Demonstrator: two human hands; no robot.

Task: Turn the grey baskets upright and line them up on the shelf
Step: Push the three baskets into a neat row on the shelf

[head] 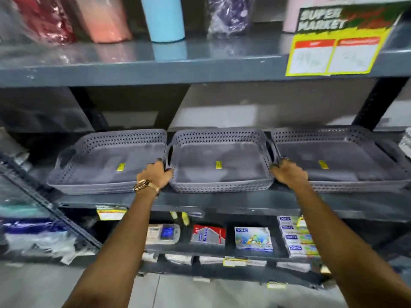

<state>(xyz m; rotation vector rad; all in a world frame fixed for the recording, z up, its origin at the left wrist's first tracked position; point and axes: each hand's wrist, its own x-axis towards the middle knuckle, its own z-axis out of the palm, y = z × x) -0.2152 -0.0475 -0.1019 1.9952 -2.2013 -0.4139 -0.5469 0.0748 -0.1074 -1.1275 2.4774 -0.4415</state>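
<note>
A dark metal shelf carries three grey baskets side by side, all upright, with open tops facing up: the left basket, the middle basket and the right basket, each with a yellow sticker on its floor. The middle basket lies between the person's hands, its sides just beside its neighbours. These shallow, perforated plastic trays look light and fairly stiff, likely easy to slide, and best taken by the cut-out handles at either end. The left hand, a gold watch at the wrist, is closed around the middle basket's left handle; the right hand clasps its right handle
</note>
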